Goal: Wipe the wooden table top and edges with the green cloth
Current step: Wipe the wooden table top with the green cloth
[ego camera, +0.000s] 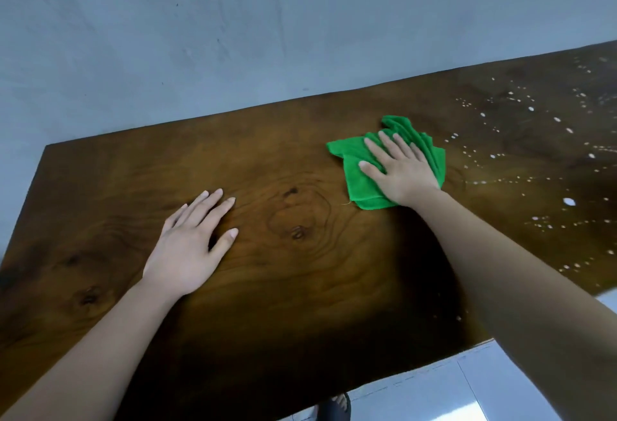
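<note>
The dark wooden table top [293,270] fills most of the view. A folded green cloth [357,173] lies on it right of centre. My right hand [400,170] presses flat on the cloth with fingers spread, covering its middle. My left hand [190,240] rests flat and open on the bare wood to the left, holding nothing. White droplets [534,153] are scattered over the right part of the table, beyond the cloth.
A pale grey wall [233,37] runs along the table's far edge. White floor tiles [467,387] show past the near right edge. A foot in a dark sandal [337,407] is under the near edge.
</note>
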